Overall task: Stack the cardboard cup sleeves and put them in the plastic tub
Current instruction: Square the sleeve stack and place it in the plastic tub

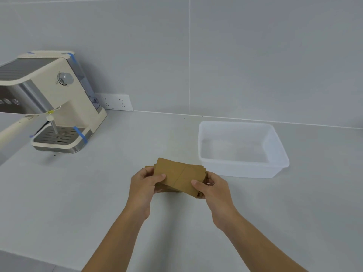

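A stack of flat brown cardboard cup sleeves [179, 174] is held between both hands just above the counter, edges slightly uneven. My left hand [144, 185] grips its left end, thumb on top. My right hand [211, 186] grips its right end, thumb on top as well. The translucent white plastic tub [279, 152] stands on the counter to the right and a little behind the stack, with nothing inside it.
A cream espresso machine [59, 99] with blue tape strips stands at the back left, its handle sticking out to the left. A white wall socket [115, 102] sits behind it. Grey tiled wall borders the counter at the back.
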Action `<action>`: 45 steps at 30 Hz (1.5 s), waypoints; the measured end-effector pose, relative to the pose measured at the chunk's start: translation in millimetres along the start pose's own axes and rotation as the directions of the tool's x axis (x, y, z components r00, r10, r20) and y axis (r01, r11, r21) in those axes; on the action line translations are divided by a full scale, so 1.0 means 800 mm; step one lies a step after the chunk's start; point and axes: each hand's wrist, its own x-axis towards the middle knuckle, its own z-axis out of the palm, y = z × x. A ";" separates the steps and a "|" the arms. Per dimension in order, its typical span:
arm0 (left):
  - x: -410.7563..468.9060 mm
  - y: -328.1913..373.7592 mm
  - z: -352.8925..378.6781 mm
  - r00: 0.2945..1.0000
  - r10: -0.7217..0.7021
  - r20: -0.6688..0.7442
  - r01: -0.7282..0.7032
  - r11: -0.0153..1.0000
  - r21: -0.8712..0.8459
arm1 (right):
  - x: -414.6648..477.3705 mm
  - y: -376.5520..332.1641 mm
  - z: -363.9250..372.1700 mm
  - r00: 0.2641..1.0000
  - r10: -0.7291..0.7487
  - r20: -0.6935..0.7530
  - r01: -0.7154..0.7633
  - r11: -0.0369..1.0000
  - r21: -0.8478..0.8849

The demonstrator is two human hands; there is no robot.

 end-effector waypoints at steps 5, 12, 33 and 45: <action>0.027 0.012 -0.027 1.000 0.009 -0.023 -0.008 0.998 0.057 | 0.018 -0.007 0.040 1.000 0.001 -0.010 -0.002 0.996 -0.086; 0.054 0.007 -0.046 1.000 0.012 -0.001 -0.012 0.979 0.202 | 0.035 -0.001 0.069 0.998 0.036 -0.043 -0.042 0.987 -0.156; 0.074 0.018 -0.059 0.982 -0.112 0.149 0.085 0.980 0.181 | 0.049 0.002 0.068 0.992 -0.038 -0.117 0.012 0.978 -0.208; 0.082 0.013 -0.053 0.992 -0.077 0.101 0.046 0.957 0.286 | 0.058 0.006 0.074 0.992 -0.039 -0.119 0.009 0.968 -0.249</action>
